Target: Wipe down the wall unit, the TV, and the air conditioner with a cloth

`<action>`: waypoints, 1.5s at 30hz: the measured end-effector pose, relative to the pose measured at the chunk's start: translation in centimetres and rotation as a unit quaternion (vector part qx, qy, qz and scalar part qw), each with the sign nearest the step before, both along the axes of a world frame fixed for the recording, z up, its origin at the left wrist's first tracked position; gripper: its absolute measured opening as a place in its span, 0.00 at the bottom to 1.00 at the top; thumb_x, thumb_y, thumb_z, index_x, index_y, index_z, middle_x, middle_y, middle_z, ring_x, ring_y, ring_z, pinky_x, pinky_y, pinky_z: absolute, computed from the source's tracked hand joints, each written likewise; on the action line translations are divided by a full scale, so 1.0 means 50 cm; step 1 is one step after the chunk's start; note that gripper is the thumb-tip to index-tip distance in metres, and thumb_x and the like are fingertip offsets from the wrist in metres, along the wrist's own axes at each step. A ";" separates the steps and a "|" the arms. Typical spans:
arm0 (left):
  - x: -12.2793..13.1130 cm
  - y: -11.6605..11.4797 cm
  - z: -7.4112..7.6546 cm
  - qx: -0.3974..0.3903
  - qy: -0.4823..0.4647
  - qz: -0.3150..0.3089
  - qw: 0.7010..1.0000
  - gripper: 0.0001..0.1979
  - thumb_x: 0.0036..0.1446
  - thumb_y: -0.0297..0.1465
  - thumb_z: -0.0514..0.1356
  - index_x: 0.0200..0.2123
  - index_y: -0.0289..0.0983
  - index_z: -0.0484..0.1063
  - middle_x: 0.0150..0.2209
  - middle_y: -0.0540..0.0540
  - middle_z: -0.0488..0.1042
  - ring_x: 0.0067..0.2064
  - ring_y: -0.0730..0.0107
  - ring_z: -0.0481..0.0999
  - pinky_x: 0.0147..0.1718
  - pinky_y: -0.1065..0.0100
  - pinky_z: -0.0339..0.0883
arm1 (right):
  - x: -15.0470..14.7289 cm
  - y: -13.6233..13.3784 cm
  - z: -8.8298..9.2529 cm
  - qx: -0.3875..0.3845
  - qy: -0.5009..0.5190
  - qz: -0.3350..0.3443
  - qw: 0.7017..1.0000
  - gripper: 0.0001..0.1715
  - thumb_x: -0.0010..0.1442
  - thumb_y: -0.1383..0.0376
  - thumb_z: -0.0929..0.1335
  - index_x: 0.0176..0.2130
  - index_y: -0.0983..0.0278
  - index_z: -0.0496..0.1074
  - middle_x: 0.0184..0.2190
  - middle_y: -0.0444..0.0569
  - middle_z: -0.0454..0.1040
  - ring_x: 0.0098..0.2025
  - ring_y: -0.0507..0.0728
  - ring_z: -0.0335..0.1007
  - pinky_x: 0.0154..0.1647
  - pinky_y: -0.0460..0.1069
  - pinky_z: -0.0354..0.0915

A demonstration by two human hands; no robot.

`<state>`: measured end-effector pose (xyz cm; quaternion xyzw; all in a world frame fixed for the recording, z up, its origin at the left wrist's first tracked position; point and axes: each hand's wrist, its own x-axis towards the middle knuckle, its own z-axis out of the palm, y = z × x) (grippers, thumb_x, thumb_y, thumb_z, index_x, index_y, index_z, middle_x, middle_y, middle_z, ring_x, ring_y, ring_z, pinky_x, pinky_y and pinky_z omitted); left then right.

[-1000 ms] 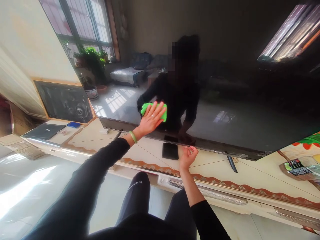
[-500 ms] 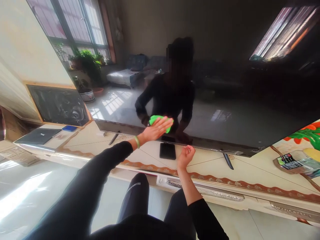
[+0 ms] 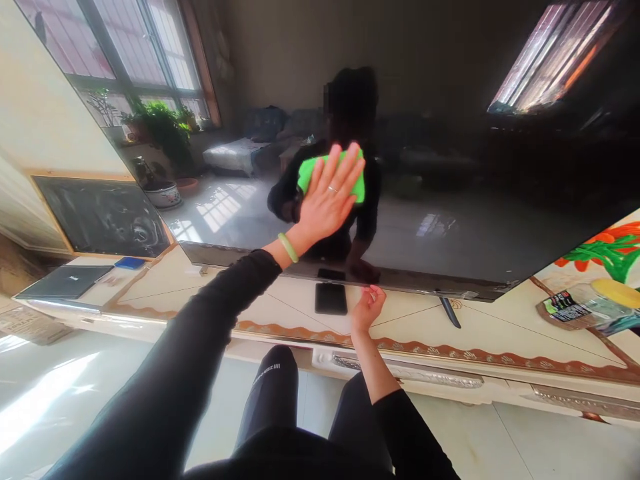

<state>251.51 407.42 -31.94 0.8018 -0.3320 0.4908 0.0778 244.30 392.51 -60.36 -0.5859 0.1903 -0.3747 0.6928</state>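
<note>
A large dark television (image 3: pixel 475 167) stands on a long cream cabinet (image 3: pixel 500 337). My left hand (image 3: pixel 327 197) lies flat on the screen with its fingers spread, pressing a bright green cloth (image 3: pixel 306 175) against the glass at mid-height. A green bangle is on that wrist. My right hand (image 3: pixel 367 308) is lower down with its fingers curled at the television's bottom edge. My reflection shows in the screen behind the cloth.
A flat black device (image 3: pixel 331 298) lies on the cabinet under the screen, and a thin television foot (image 3: pixel 447 312) stands right of it. At the left are a closed laptop (image 3: pixel 65 281), a small blue object (image 3: pixel 129 263) and a dark framed picture (image 3: pixel 100 217). A lying plastic bottle (image 3: pixel 590 303) is at the far right.
My left hand slid the green cloth down to the screen's lower edge, then up and right to mid-screen. My right hand stayed at the bottom edge.
</note>
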 end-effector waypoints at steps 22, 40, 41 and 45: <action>0.028 0.201 -0.062 -0.084 0.020 0.052 0.995 0.34 0.76 0.48 0.42 0.76 0.38 0.56 0.81 0.52 0.42 0.82 0.52 0.25 0.82 0.42 0.26 | 0.006 0.001 -0.003 0.012 -0.008 0.004 1.000 0.18 0.59 0.52 0.66 0.46 0.59 0.66 0.42 0.46 0.71 0.44 0.55 0.77 0.56 0.57 0.73; -0.031 0.040 -0.098 0.232 -0.016 -0.008 0.972 0.31 0.75 0.32 0.47 0.78 0.42 0.52 0.80 0.54 0.45 0.81 0.64 0.40 0.82 0.54 0.48 | 0.023 -0.019 -0.034 -0.008 -0.013 0.011 1.000 0.21 0.57 0.52 0.68 0.47 0.58 0.67 0.40 0.45 0.73 0.43 0.57 0.78 0.56 0.60 0.74; -0.027 0.036 -0.040 0.208 -0.024 0.002 0.978 0.31 0.75 0.33 0.46 0.79 0.42 0.50 0.80 0.54 0.45 0.81 0.63 0.38 0.82 0.52 0.46 | 0.023 -0.020 -0.035 -0.010 -0.012 0.010 1.000 0.20 0.57 0.52 0.68 0.47 0.58 0.67 0.40 0.45 0.73 0.43 0.57 0.78 0.56 0.60 0.74; -0.009 0.047 0.170 0.080 -0.076 0.049 0.993 0.31 0.76 0.37 0.45 0.79 0.42 0.48 0.81 0.51 0.45 0.82 0.58 0.34 0.82 0.46 0.38 | 0.021 -0.023 -0.035 -0.012 -0.008 0.006 1.000 0.21 0.58 0.51 0.68 0.46 0.59 0.66 0.41 0.46 0.72 0.43 0.58 0.79 0.56 0.61 0.75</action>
